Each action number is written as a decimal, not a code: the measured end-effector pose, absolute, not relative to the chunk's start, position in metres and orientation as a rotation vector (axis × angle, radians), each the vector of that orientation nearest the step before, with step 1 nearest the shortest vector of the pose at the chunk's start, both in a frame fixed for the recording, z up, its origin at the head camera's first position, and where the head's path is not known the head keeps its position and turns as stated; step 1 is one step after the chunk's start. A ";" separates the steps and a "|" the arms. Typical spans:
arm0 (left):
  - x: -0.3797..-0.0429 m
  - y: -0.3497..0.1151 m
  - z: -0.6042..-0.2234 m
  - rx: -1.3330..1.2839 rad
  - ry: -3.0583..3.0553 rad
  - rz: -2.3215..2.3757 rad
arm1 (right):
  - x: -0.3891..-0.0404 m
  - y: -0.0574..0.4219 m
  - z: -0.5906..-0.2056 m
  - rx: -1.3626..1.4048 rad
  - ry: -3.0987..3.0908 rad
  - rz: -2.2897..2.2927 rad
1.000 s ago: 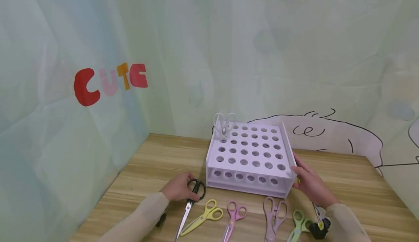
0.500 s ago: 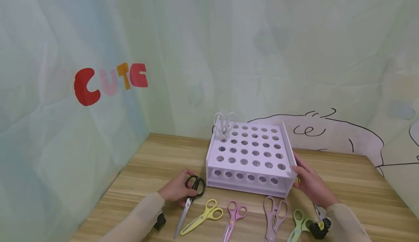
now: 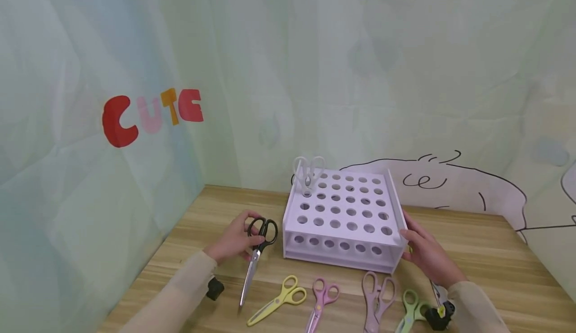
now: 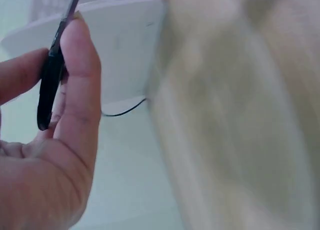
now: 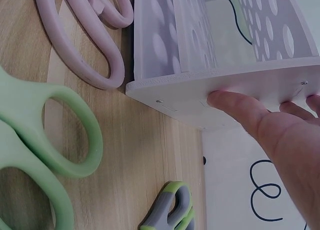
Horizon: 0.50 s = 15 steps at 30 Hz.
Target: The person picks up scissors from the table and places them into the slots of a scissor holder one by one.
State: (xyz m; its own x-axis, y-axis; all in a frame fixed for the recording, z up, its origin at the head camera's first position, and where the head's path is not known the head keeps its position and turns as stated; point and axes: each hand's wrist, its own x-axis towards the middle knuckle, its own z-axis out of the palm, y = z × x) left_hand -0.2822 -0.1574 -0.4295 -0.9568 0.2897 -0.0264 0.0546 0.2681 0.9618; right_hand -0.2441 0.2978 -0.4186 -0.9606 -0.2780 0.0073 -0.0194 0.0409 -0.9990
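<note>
In the head view, my left hand [image 3: 231,240] pinches a pair of black-handled scissors [image 3: 255,259] by the handle, the closed blades slanting down toward me. The left wrist view shows the black handle [image 4: 48,92] between thumb and fingers. Just right of it stands a pale lilac rack [image 3: 343,205] with rows of round holes. Pale, almost clear scissors [image 3: 308,180] stand upright in a hole at its back left. My right hand [image 3: 429,255] touches the rack's right side; in the right wrist view the extended fingers [image 5: 240,105] lie against that side panel [image 5: 180,97].
Along the table front lie yellow scissors [image 3: 280,300], pink scissors [image 3: 320,298], mauve scissors [image 3: 374,304] and green scissors [image 3: 409,313]. Grey and lime scissors [image 5: 167,210] lie beyond the rack's right side. A printed cloth [image 3: 252,123] hangs behind the wooden table [image 3: 180,243].
My left hand has lifted the black-handled scissors off the table and moved them slightly left and away from me. The right hand and rack have stayed put.
</note>
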 end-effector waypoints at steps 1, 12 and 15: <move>-0.284 -0.158 -0.425 0.312 2.338 1.774 | -0.244 0.298 -0.419 -0.308 2.119 -2.030; -0.294 -0.157 -0.373 0.390 2.254 1.906 | -0.245 0.299 -0.421 -0.310 2.100 -2.043; -0.296 -0.153 -0.363 0.389 2.257 1.935 | -0.246 0.299 -0.420 -0.306 2.101 -2.039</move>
